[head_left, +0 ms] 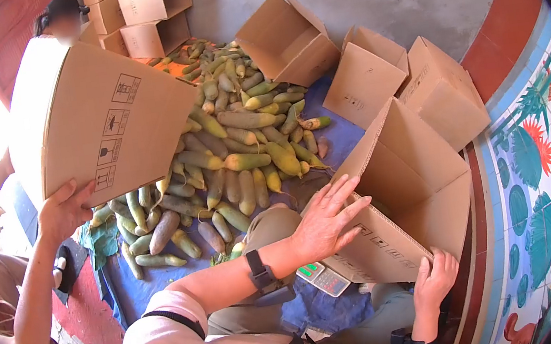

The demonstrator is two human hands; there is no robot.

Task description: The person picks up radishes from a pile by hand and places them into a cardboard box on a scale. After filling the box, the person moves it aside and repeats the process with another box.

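Observation:
An open cardboard box stands tilted in front of me, its inside showing and partly shaded. At its left rim is my left hand, palm down with the fingers spread, touching or just over the edge. My right hand is closed over the near corner of the same box, fingers on the rim. Below the box, a scale with a green-lit display rests on a blue sheet. What the box holds, if anything, is mostly hidden.
A large heap of green radishes lies on the blue sheet. At the left, another person's hand holds a large cardboard box. More open boxes stand at the back right and others at the back left. A patterned tile wall borders the right.

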